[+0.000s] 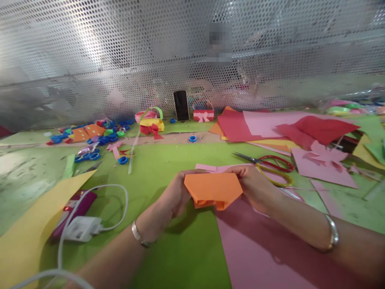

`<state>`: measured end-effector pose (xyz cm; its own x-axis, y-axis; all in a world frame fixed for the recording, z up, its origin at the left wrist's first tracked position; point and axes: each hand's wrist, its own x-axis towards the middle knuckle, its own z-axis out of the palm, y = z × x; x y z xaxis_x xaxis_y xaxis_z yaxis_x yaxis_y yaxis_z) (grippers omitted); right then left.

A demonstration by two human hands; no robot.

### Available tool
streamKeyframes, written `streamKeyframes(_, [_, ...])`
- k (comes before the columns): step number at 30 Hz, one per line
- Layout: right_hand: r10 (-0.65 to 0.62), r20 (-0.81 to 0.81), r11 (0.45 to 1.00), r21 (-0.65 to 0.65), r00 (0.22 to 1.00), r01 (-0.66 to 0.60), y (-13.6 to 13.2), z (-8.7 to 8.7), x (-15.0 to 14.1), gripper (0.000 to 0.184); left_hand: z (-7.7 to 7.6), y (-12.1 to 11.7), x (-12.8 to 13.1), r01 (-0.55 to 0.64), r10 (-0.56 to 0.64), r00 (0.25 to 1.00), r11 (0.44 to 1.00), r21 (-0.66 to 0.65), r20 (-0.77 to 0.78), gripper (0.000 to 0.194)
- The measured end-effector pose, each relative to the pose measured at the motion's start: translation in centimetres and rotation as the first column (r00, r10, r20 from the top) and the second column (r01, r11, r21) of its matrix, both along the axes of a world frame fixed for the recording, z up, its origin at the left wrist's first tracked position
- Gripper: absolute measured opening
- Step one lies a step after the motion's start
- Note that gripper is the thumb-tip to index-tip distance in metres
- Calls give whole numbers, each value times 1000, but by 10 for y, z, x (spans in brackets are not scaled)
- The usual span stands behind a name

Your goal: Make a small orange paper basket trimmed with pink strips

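A folded piece of orange paper (pixel 213 188) is held up between both hands over the green table top. Its lower edge shows open folds, and its two lower corners slant inward. My left hand (pixel 177 194) grips its left end, with the fingertips partly hidden behind the paper. At the right end my right hand (pixel 251 182) is closed on it, thumb and fingers near the top corner. Beneath the paper and my right forearm lies a large pink sheet (pixel 240 245). Scissors (pixel 270 166) with red and yellow handles rest just beyond my right hand.
At the back stand a dark phone (pixel 181 105), a small red paper basket (pixel 203 114) and a yellow one (pixel 152 123). Coloured sheets (pixel 255 124) pile up at right. A white charger (pixel 82 228) with a looping cable lies left, near a yellow sheet (pixel 27 224). Perforated metal (pixel 135 48) rises behind.
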<state>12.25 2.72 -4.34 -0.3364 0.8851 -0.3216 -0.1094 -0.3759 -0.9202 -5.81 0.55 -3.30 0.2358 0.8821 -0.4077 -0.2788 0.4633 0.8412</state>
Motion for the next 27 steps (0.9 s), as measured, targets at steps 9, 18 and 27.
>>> streamKeyframes(9, [-19, 54, 1000, 23, 998, 18, 5, -1, 7, 17, 1, 5, -3, -31, 60, 972, 991, 127, -226, 21])
streamKeyframes(18, [-30, 31, 998, -58, 999, 32, 11, 0, 7, 20, -3, 9, -5, -19, 56, 955, 992, 128, -291, 21])
streamKeyframes(27, [-12, 114, 996, 85, 993, 2, 16, -7, 12, 21, 0, 11, -8, 13, 205, 881, 890, 455, -426, 26])
